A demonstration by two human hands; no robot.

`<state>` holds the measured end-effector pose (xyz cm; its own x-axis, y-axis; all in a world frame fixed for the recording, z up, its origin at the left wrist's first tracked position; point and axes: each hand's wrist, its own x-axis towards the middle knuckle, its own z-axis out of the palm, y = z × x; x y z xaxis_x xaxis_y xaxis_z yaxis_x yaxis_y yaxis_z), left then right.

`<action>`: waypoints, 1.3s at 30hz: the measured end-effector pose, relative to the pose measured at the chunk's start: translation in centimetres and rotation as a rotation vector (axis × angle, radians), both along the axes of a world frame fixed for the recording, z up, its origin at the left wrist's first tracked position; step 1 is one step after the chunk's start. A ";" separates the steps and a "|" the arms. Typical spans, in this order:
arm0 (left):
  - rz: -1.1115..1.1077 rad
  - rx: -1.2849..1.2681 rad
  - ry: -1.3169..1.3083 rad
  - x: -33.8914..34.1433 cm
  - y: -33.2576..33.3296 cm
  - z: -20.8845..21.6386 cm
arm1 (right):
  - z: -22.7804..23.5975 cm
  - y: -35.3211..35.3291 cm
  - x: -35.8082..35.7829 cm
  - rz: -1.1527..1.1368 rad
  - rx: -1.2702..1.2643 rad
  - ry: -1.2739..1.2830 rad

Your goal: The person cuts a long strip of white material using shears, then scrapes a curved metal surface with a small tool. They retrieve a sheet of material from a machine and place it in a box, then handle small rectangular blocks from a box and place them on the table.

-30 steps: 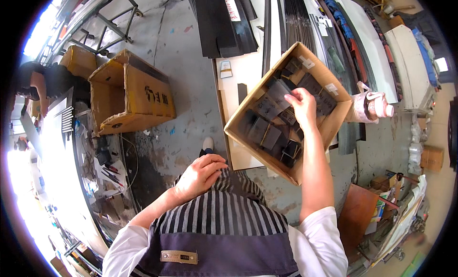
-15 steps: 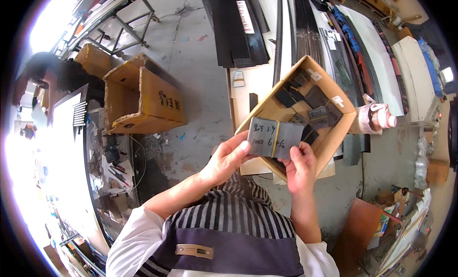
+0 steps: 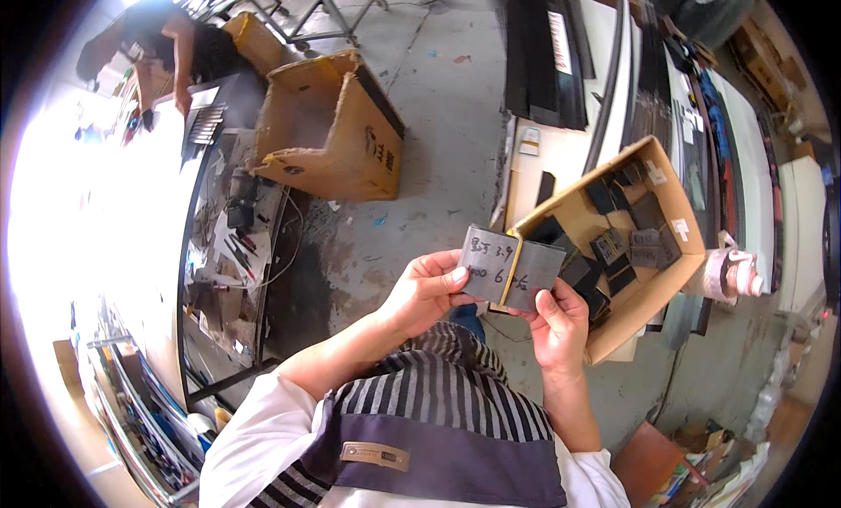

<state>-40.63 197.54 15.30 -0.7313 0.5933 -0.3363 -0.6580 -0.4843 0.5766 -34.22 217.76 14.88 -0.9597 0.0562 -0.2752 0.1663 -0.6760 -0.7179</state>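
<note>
Between both hands I hold a bundle of flat dark grey rectangular pieces [image 3: 536, 271], bound round the middle by a yellow band and marked with handwriting on top. My left hand [image 3: 427, 285] pinches its left end, thumb on top. At the right end my right hand [image 3: 559, 320] grips the lower corner, with the thumb on the near edge. Just beyond and to the right, an open cardboard box [image 3: 644, 320] holds several similar dark bundles and blocks [image 3: 613, 250]. My right hand is close to its near left side.
A large open carton [image 3: 368, 149] stands on the floor to the left, beside a cluttered workbench [image 3: 250, 254]. Another person [image 3: 180, 44] bends over the bench at the far left. Long dark strips [image 3: 543, 52] lie on the table ahead. A pink-wrapped bottle [image 3: 734, 273] stands right of the box.
My view has turned left, so the box and table now appear farther right. The bundle stays in both hands and is now left of the box instead of over it.
</note>
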 end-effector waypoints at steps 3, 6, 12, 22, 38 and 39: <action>0.073 -0.059 0.029 1.1 -3.2 0.4 | 0.6 -3.1 -0.1 0.028 0.052 -0.012; 0.155 -0.142 0.086 2.5 -7.9 1.0 | 1.3 -7.8 -0.3 0.067 0.148 -0.014; 0.385 -0.108 0.077 7.1 -20.7 1.5 | 2.5 -21.1 1.0 0.225 0.239 0.017; 0.843 -0.262 -0.051 16.6 -42.0 1.7 | 3.4 -43.3 4.2 0.639 0.357 0.183; 1.234 -0.091 0.119 20.2 -60.7 1.2 | 3.4 -67.7 -0.9 1.100 0.336 0.226; 1.254 -0.109 0.108 19.7 -62.2 1.3 | 3.2 -69.5 -1.8 1.123 0.326 0.221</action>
<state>-20.89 135.38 16.57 -0.7967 -0.5532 -0.2434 0.2709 -0.6868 0.6745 -36.02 148.30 18.11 -0.5416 -0.8096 -0.2263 0.4002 -0.0115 -0.9163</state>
